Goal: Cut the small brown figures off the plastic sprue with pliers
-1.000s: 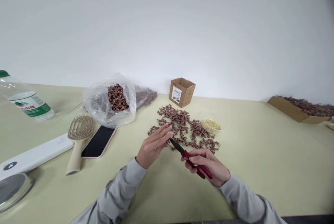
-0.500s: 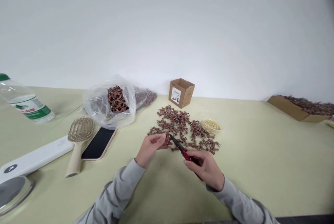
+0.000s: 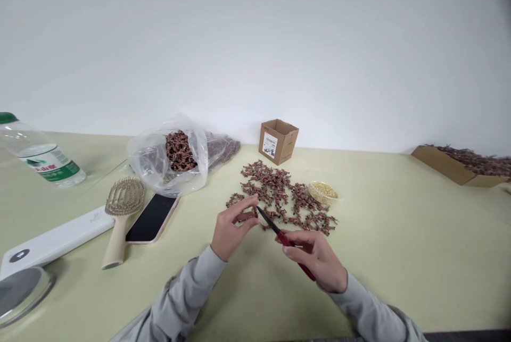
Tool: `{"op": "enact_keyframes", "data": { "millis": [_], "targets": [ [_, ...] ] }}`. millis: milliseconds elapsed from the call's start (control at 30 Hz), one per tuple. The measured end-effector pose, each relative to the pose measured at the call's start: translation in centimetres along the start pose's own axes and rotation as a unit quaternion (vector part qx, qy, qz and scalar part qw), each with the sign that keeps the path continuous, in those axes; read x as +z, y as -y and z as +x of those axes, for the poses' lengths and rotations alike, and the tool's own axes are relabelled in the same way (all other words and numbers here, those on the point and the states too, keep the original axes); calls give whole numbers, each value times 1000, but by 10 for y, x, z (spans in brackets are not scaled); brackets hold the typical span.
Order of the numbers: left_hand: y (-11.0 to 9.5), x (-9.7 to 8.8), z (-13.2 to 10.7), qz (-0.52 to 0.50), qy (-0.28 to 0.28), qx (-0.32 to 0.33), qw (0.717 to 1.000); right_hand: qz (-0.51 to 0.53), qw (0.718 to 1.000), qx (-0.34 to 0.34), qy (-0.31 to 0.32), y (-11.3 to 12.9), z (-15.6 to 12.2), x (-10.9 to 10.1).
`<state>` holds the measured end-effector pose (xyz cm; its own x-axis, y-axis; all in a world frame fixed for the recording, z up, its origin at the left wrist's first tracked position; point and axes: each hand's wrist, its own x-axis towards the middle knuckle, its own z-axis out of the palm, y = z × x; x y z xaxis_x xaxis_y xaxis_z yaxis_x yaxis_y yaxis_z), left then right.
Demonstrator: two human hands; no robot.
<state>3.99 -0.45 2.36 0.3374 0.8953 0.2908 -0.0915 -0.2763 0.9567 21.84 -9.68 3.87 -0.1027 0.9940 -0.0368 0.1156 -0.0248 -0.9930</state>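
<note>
Since we're all working across one pale green tabletop (image 3: 399, 278) here, we'll go left to right. A water bottle (image 3: 42, 159) with a green cap lies at the far left, above a round glass lid (image 3: 19, 294) and a flat white device (image 3: 56, 242). Next come a beige paddle hairbrush (image 3: 120, 219), a face-up phone (image 3: 151, 218) just beside it, and a clear plastic bag (image 3: 157, 164) packed with small brown moulded pieces (image 3: 178, 150). Our left hand (image 3: 233, 227) is curled tight, pinching one brown piece (image 3: 245, 216) between thumb and fingers. Our right hand (image 3: 315, 259) is clenched around red-handled long-nose pliers (image 3: 285, 241), with the black nose right beside that piece, though we can't tell if it's touching. Tip: keep the pinch firm and work near the fingertips, with both wrists low. The loose heap of pieces (image 3: 279, 195) sits just past our hands, so watch that edge. Behind it is a small cardboard box (image 3: 278, 141), and a tub of yellowish beads (image 3: 322, 191) sits at its right. Far right, a cardboard tray (image 3: 451, 170) of pieces is well apart, near the back edge.
</note>
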Motion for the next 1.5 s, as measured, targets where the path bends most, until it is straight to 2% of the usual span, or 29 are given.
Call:
{"op": "enact_keyframes", "data": {
  "millis": [67,233,300,533,733,800,1000,1133,1267,1333,1400,1500],
  "targets": [
    [-1,0,0,-18,20,-8,1000,-24,1000,-17,-5,0,0,0],
    [-1,-1,4,-62,51,-111,991,-136,988,-67,-30,-1,0,2],
    [-2,-1,5,-61,59,-121,989,-155,985,-74,-35,-1,-1,3],
    [-5,-3,6,-72,44,-95,992,-93,994,-56,0,2,-3,4],
    [-5,-3,4,-95,28,-9,995,-34,999,-35,9,0,-4,3],
    [-5,-3,4,-104,25,-14,994,-35,999,-37,8,-1,-4,3],
    [3,-5,6,-142,14,-97,985,-37,999,-40,-3,-2,-4,5],
    [3,-6,6,-149,27,-76,986,-23,999,-29,-1,-1,-4,6],
    [-7,-5,5,-156,56,-37,985,-19,999,-24,-8,-1,-4,4],
    [-12,-4,5,-163,64,-39,984,-27,999,-29,-9,-1,-4,4],
    [-12,-4,6,-182,56,-80,978,-43,998,-39,-9,-2,-4,4],
    [-7,-5,9,-201,47,-189,960,-88,994,-57,-17,-4,-5,5]
  ]
}}
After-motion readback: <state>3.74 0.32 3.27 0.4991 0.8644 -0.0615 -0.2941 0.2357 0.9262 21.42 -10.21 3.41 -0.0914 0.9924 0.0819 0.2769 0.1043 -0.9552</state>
